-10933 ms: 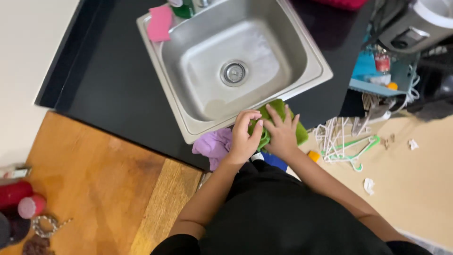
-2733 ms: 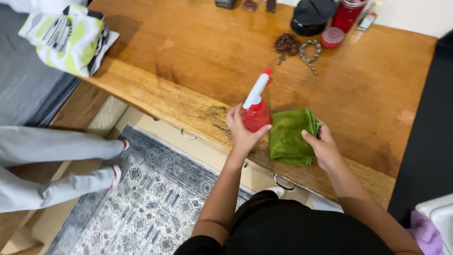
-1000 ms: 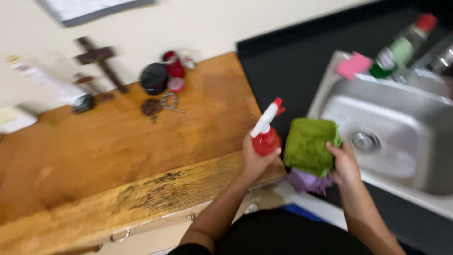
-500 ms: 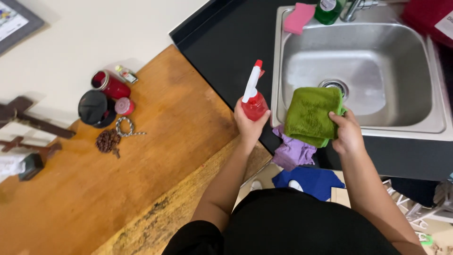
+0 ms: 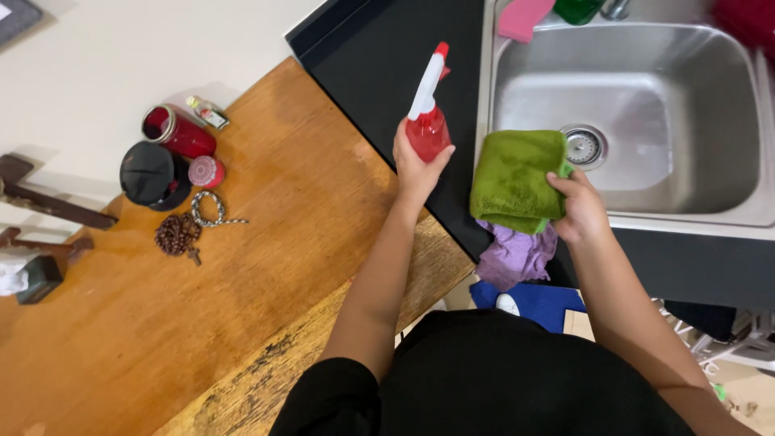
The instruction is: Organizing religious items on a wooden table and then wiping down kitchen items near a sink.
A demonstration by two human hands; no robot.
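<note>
My left hand (image 5: 417,165) grips a red spray bottle (image 5: 426,129) with a white trigger head, held upright over the black counter (image 5: 379,64) beside the sink. My right hand (image 5: 580,208) holds a folded green cloth (image 5: 517,179) at the front left rim of the steel sink (image 5: 710,206). A purple cloth (image 5: 517,257) hangs over the counter edge just below the green one.
The wooden countertop (image 5: 242,274) on the left carries a red cup (image 5: 179,134), a black cap (image 5: 149,173), a small red lid (image 5: 207,172), beads (image 5: 179,234) and a dark wooden cross (image 5: 48,206). A pink sponge (image 5: 525,16) and green bottle (image 5: 583,10) sit behind the sink.
The view has swung from the wooden countertop toward the sink. Both hands, still holding bottle and cloth, now sit at the sink's left edge, the cloth lower on the rim.
</note>
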